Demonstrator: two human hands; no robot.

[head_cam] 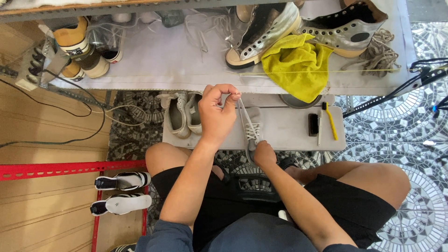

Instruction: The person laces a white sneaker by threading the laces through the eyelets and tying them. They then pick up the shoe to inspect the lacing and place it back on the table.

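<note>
- While I watch from the head camera, left hand (217, 114) pinches a shoelace (243, 112) tight between thumb and fingers (228, 89), pulled up from the shoe (253, 130).
- Right hand (264, 154) is clenched around the shoe's heel end on the grey bench (289, 128).
- Beside it: brush (330, 120); yellow cloth (298, 65) on the table above.

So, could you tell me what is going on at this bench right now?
A seated person is lacing a grey sneaker that stands on a low grey bench. The left hand pinches the white shoelace and pulls it up taut, while the right hand grips the sneaker at its heel end. Another pair of pale sneakers sits at the bench's left end, a yellow-handled brush lies at its right, and two silver high-tops with a yellow cloth rest on the table beyond.
</note>
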